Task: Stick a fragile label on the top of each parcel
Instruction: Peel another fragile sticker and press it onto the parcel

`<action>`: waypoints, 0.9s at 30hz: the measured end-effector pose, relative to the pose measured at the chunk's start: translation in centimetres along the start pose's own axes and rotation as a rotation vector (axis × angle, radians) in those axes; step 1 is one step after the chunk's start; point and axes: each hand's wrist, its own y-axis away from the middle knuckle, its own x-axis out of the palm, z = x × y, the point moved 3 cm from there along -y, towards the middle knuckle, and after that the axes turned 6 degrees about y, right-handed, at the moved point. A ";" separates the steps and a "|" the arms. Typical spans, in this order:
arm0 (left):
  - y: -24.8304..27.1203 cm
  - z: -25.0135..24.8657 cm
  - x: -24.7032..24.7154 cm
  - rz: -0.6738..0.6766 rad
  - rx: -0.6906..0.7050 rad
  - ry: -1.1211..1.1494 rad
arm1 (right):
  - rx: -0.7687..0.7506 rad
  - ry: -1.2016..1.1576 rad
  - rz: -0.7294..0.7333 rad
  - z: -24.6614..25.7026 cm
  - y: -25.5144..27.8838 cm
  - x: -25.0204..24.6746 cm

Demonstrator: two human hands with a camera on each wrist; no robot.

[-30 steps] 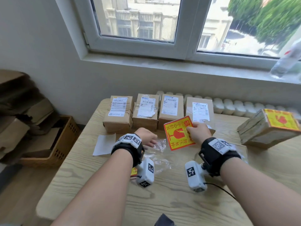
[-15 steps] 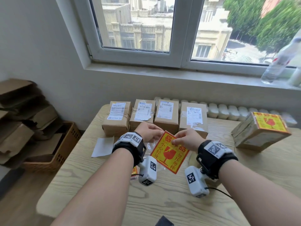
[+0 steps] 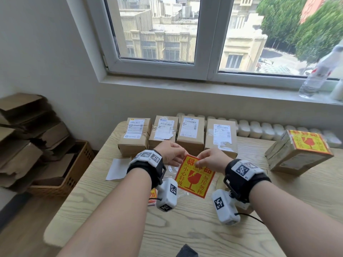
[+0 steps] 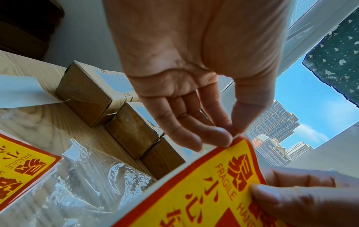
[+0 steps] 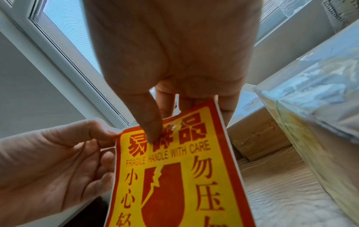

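A red and yellow fragile label (image 3: 194,179) hangs in the air above the table, between both hands. My right hand (image 3: 200,161) pinches its top edge, thumb on the printed face (image 5: 153,132). My left hand (image 3: 182,154) pinches the top left corner of the label (image 4: 204,192) between thumb and fingertip (image 4: 223,136). Several brown parcels with white shipping slips stand in a row at the back of the table, from the leftmost parcel (image 3: 133,138) to the rightmost parcel (image 3: 220,140). A separate parcel (image 3: 297,154) on the right carries a fragile label on top.
A stack of labels (image 3: 153,196) lies in a clear plastic bag (image 4: 87,176) under my left wrist. A white backing sheet (image 3: 117,168) lies left of it. A basket with cardboard (image 3: 74,175) stands on the floor at left. A bottle (image 3: 319,71) stands on the windowsill.
My right hand has drawn the label back from the rightmost parcel toward me and turned it upright. My left hand has risen from the table and taken hold of its corner.
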 end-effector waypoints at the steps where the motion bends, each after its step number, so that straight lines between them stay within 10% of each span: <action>1: 0.1 0.0 0.0 0.002 -0.004 0.001 | 0.002 0.002 0.005 0.0 0.0 0.0; 27: 1.2 -0.8 -0.2 0.064 -0.045 0.040 | 0.021 0.029 0.065 0.4 -0.1 -0.4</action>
